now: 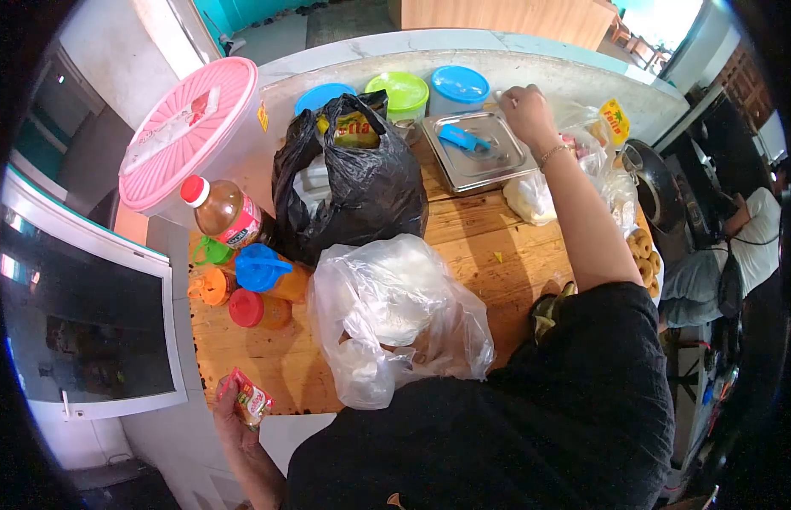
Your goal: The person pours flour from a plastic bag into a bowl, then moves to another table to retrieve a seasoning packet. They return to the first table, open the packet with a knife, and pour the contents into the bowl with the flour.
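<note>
My left hand (234,412) grips a small red sachet (252,399) with printed lettering, low at the table's left front edge. Across the table, my right hand (527,110) is stretched to the far side with its fingers closed; what they hold, if anything, cannot be made out. Just below and left of that hand lies a steel container with a lid (480,161), and a blue object (463,138) rests on top. Plastic bags of food (586,149) sit beside my right forearm. Right in front of me stands a bulging white plastic bag (395,306).
A black plastic bag (353,187) stands behind the white one. At left are a brown bottle with a red cap (229,212), several colour-capped bottles and a pink-lidded tub (187,132). Lidded tubs line the back wall. A wok (654,183) and a seated person (727,255) are at right.
</note>
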